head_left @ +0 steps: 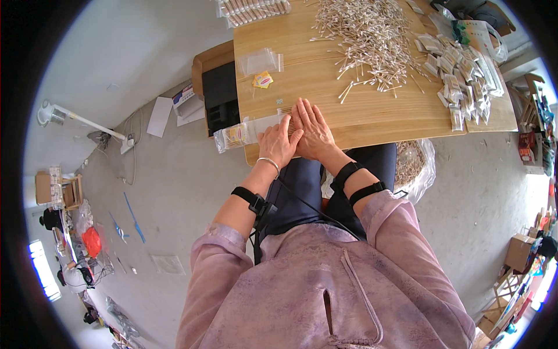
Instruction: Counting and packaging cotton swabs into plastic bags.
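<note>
At the near edge of the wooden table [360,125], my left hand [279,142] rests palm down over the end of a clear plastic bag, its thumb apart from its bent fingers. My right hand [312,131] lies flat beside it, fingers stretched out and touching a row of cotton swabs [285,110]. The palms hide part of that row. To the left, a clear bag of cotton swabs [235,135] with a yellow label reaches slightly past the table edge. Farther back lie some flat clear bags [260,61] and a few yellow cards [263,79].
A large heap of loose cotton swabs [372,35] covers the far middle. Filled small packs [465,75] pile up at the right, more packs [253,10] at the far left. An open cardboard box [221,87] stands left of the table. Below its edge sits a plastic sack of swabs [411,166].
</note>
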Motion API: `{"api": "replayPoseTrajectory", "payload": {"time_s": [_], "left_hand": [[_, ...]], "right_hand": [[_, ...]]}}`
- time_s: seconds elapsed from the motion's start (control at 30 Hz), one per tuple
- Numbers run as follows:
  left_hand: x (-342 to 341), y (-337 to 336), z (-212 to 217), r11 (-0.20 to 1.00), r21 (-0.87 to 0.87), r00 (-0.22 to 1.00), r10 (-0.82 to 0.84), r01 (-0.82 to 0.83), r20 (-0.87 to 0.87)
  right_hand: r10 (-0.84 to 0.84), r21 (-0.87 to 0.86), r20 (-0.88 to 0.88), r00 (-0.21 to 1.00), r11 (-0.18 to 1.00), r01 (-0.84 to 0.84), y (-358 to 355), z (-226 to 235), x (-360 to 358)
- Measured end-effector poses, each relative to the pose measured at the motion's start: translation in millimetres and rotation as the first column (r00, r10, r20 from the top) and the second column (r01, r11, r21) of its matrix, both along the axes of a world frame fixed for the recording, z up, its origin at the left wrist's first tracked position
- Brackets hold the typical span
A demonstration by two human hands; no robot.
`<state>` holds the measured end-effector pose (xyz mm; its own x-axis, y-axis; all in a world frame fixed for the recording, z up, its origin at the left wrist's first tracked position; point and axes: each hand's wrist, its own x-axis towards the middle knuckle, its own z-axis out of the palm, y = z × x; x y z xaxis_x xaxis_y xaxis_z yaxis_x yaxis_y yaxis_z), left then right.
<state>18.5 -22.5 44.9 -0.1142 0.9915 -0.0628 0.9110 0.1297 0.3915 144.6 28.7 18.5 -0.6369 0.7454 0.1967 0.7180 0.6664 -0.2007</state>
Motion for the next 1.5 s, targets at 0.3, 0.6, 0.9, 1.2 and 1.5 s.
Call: {"api": "replayPoseTrajectory", "payload": {"time_s": [0.3, 0.6, 0.9, 1.2, 1.5], "left_hand": [[2, 9, 11, 0.994, -0.110, 1.000, 0.019, -0.021, -0.018], [1, 6, 3, 1.000, 0.005, 1.000, -0.005, 0.005, -0.002], [-27, 46, 6, 0.982, 0.132, 0.989, 0.127, -0.136, 0.073], [-40, 65, -19, 0.950, 0.203, 0.890, 0.130, -0.238, 0.437], [-7, 12, -17, 0.943, 0.230, 0.607, -0.039, -0.240, 0.794]], "right_hand": [[0.000, 0.011, -0.031, 1.000, 1.000, 0.000, 1, -5, 0], [-0.006, 0.065, -0.045, 0.999, 0.998, 0.009, 2, -5, 1], [0.012, 0.052, -0.078, 0.997, 0.999, -0.008, 2, 4, 4], [0.003, 0.022, -0.057, 0.998, 1.000, -0.002, -5, 8, 3], [0.008, -0.003, -0.114, 0.993, 1.000, -0.009, -1, 9, 2]]}}
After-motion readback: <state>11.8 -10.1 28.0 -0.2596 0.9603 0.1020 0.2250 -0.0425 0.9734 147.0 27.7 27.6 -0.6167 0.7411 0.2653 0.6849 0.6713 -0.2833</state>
